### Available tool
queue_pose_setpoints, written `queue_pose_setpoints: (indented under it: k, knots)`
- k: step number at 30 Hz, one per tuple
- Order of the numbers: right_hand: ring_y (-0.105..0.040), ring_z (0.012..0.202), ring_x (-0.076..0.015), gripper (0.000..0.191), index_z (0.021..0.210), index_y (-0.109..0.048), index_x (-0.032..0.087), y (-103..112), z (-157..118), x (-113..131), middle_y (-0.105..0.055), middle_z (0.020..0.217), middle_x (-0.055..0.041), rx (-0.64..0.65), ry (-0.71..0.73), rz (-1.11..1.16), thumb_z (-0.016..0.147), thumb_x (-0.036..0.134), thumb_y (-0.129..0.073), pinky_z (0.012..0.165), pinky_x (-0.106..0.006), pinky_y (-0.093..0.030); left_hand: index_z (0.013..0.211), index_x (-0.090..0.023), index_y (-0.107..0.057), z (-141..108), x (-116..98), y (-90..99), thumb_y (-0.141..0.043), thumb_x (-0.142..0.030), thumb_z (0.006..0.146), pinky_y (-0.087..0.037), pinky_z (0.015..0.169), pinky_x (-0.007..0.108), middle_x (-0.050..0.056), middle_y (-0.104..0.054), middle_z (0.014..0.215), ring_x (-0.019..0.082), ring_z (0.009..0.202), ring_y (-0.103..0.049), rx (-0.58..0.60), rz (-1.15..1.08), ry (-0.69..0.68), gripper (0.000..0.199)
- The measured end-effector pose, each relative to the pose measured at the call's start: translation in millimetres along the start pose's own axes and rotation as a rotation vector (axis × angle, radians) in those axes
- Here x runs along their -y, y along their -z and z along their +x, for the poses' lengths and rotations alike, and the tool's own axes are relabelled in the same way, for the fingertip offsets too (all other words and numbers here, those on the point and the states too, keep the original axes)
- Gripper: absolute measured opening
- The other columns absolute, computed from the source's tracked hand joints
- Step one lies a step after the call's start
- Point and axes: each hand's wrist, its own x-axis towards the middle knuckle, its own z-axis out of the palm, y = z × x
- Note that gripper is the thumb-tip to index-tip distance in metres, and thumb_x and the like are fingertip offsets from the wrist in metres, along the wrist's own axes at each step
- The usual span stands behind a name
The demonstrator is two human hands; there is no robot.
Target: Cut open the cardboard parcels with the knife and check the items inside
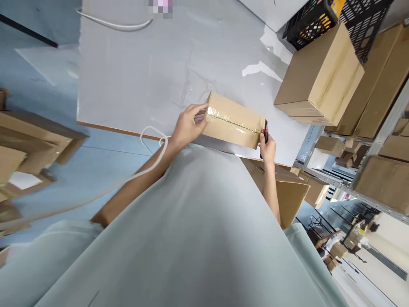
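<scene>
A small cardboard box (231,123) lies near the front edge of the grey table, with clear tape running along a seam on the side toward me. My left hand (188,123) grips its left end, thumb and fingers pressed on the cardboard. At the right end, my right hand (267,149) is closed around a red and black utility knife (265,133), its tip pointing away from me. That hand sits right by the box's corner; whether it also presses on the cardboard, I cannot tell.
A larger cardboard box (316,81) stands at the table's right, before a black plastic crate (308,25). A white cable (118,26) lies at the far left; another (128,177) crosses my left arm. Shelves with boxes (383,183) stand right. Cartons (28,145) lie left.
</scene>
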Motion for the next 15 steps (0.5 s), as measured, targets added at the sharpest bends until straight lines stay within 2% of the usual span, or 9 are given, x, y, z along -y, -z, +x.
queue_pose_setpoints:
  k: [3, 5, 7, 10, 12, 15]
  knots:
    - [-0.077, 0.111, -0.0307, 0.041, 0.135, -0.068, 0.016, 9.8, -1.6, 24.2, -0.081, 0.126, -0.0209, -0.131, -0.026, -0.058, 0.116, 0.043, -0.044, 0.101, -0.041, -0.058, 0.16, -0.032, -0.064, 5.3, 8.8, 5.4, -0.07, -0.032, 0.095, -0.065, 0.115, 0.047, 0.01, -0.068, 0.153, 0.029, 0.132, -0.074, 0.041, 0.007, -0.028, 0.066]
    - [-0.077, 0.12, -0.0303, 0.044, 0.149, -0.06, 0.017, 13.5, -4.6, 48.9, -0.078, 0.14, -0.0206, -0.128, 0.067, -0.062, 0.117, 0.04, -0.042, 0.104, -0.04, -0.057, 0.156, -0.031, -0.068, 7.8, 11.8, 10.8, -0.071, -0.033, 0.094, -0.065, 0.114, 0.048, 0.011, -0.068, 0.153, 0.03, 0.13, -0.074, 0.082, 0.024, -0.064, 0.062]
    - [-0.077, 0.119, -0.0281, 0.045, 0.155, -0.057, 0.021, 12.4, -7.5, 79.3, -0.078, 0.141, -0.016, 0.005, 0.203, -0.077, 0.121, 0.043, -0.037, 0.102, -0.038, -0.057, 0.151, -0.027, -0.072, 9.7, 14.6, 15.0, -0.072, -0.035, 0.094, -0.064, 0.114, 0.05, 0.012, -0.067, 0.152, 0.033, 0.132, -0.072, 0.121, 0.026, -0.096, 0.058]
    - [-0.077, 0.119, -0.0265, 0.044, 0.154, -0.061, 0.027, 3.9, -9.6, 125.8, -0.08, 0.139, -0.0097, 0.263, 0.401, -0.212, 0.124, 0.045, -0.035, 0.102, -0.035, -0.055, 0.152, -0.027, -0.072, 11.1, 18.6, 17.1, -0.072, -0.038, 0.095, -0.064, 0.114, 0.049, 0.013, -0.065, 0.154, 0.034, 0.14, -0.066, 0.163, -0.001, -0.1, 0.058]
    - [-0.077, 0.119, -0.0275, 0.044, 0.156, -0.062, 0.029, -2.3, -8.9, 150.4, -0.08, 0.138, -0.0087, 0.374, 0.457, -0.37, 0.125, 0.046, -0.036, 0.101, -0.035, -0.055, 0.154, -0.028, -0.071, 11.4, 20.5, 16.2, -0.072, -0.039, 0.096, -0.065, 0.112, 0.048, 0.012, -0.063, 0.156, 0.034, 0.141, -0.064, 0.181, -0.031, -0.077, 0.059]
    - [-0.078, 0.112, -0.0288, 0.046, 0.161, -0.059, 0.031, -7.3, -5.6, 171.4, -0.079, 0.135, -0.0099, 0.449, 0.455, -0.58, 0.125, 0.047, -0.036, 0.096, -0.035, -0.054, 0.155, -0.028, -0.07, 11.7, 21.8, 13.8, -0.073, -0.039, 0.096, -0.066, 0.109, 0.047, 0.013, -0.061, 0.156, 0.033, 0.139, -0.065, 0.187, -0.083, -0.052, 0.06]
